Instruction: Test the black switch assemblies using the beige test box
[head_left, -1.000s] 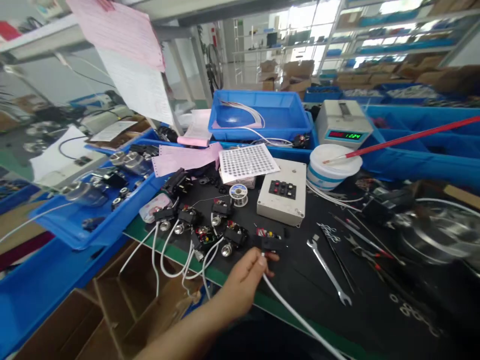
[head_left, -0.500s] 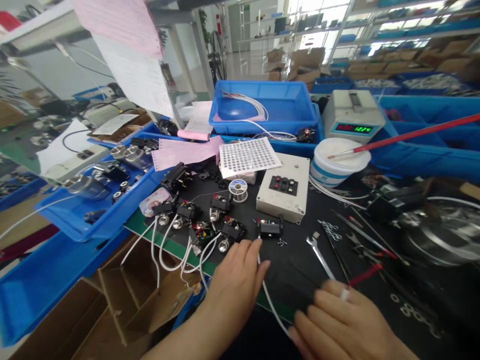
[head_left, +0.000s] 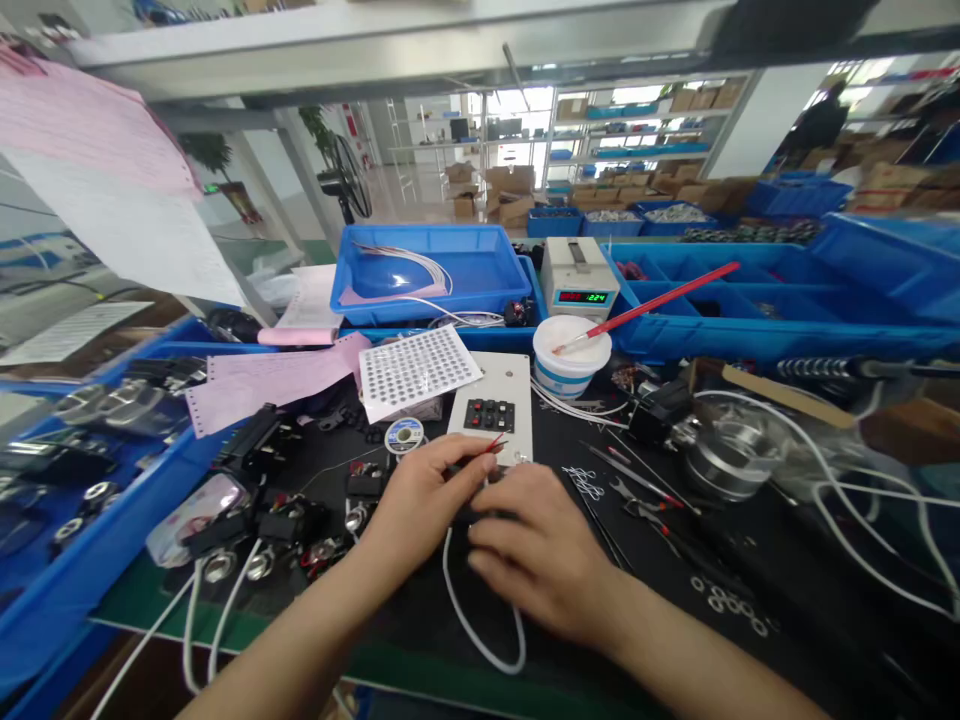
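My left hand (head_left: pixel 427 495) is closed in a pinch over the end of a white cable (head_left: pixel 484 655). Thin red wires (head_left: pixel 495 443) with bare tips poke up past its thumb and forefinger. Close against it, my right hand (head_left: pixel 536 550) has its fingers curled at the same cable end; they are slightly blurred. The cable hangs in a loop below both hands. Behind the fingers is a cream box with a black switch panel (head_left: pixel 490 414). Left of my hands lie several small black housings (head_left: pixel 289 520) with metal fittings and white cables.
A solder reel (head_left: pixel 405 434) and a sheet of round stickers (head_left: pixel 420 370) lie behind my hands. A white tub (head_left: pixel 572 375) carries a red brush (head_left: pixel 660 303). To the right are pliers (head_left: pixel 637 505), metal rings (head_left: pixel 727 602) and a round metal housing (head_left: pixel 731 455). Blue bins (head_left: pixel 750 330) line the back.
The view has turned right. My right hand has come in from the lower right to meet my left, which has risen off the bench. Red wire ends now show between them.
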